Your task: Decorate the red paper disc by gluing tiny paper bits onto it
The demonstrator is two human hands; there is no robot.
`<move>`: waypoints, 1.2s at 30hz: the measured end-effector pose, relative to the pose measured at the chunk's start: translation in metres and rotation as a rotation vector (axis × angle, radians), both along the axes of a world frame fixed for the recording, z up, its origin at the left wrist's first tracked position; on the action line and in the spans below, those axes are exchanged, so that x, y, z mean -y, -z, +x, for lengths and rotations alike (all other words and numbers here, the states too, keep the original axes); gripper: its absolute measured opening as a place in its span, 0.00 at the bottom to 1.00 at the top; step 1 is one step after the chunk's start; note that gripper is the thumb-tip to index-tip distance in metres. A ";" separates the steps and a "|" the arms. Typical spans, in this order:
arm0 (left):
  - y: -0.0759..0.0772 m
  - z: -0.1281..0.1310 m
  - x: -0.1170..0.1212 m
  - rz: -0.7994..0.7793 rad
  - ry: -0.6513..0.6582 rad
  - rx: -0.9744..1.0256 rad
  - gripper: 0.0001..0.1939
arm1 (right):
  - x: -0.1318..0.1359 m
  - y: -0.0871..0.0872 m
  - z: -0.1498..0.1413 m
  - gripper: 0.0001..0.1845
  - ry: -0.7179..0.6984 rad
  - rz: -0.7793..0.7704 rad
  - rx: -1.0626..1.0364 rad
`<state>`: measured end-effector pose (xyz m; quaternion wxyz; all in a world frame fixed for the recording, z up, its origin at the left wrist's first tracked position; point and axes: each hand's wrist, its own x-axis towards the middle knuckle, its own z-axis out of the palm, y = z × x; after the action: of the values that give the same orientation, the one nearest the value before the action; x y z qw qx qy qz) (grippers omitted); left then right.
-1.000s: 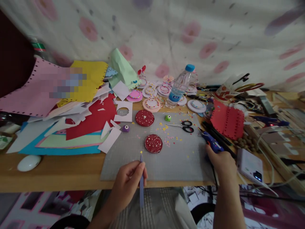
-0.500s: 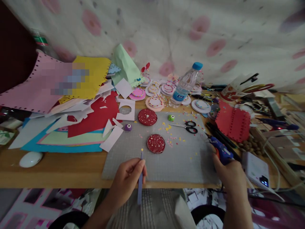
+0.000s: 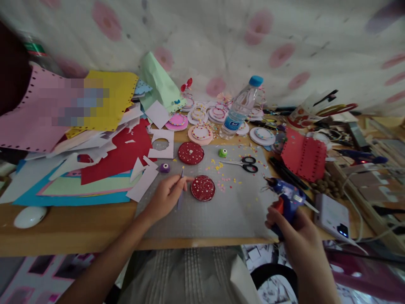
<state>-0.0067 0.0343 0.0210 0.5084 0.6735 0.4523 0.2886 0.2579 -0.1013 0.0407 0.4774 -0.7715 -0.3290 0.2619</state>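
My left hand (image 3: 169,193) pinches a thin purple stick (image 3: 179,202) with a tiny yellow bit at its tip. One finger reaches out to the edge of a round dark red piece with white stars (image 3: 203,188); whether it touches is hard to tell. A second dark red round piece (image 3: 190,153) lies behind it. My right hand (image 3: 292,226) grips a blue glue gun (image 3: 289,196) by its handle, fingers at the orange trigger, nozzle pointing left over the right side of the grey cutting mat (image 3: 234,219).
Black-handled scissors (image 3: 245,164), a green punch (image 3: 222,153), a purple punch (image 3: 164,168) and scattered confetti lie on the mat. Behind stand a water bottle (image 3: 240,110) and several beaded paper discs (image 3: 201,133). Coloured paper (image 3: 91,188) is piled left; a phone (image 3: 332,217) lies right.
My left hand has moved forward with the stick, a finger now stretched towards the nearer red round piece. My right hand has lifted the glue gun and brought it slightly left.
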 end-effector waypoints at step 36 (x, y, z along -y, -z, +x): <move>0.027 0.011 0.031 -0.115 -0.126 0.140 0.16 | -0.066 0.039 -0.049 0.22 -0.180 -0.004 -0.660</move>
<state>0.0047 0.0031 -0.0059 0.5576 0.5913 0.4731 0.3400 0.2085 -0.0358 0.0020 0.5315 -0.6141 -0.2228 0.5392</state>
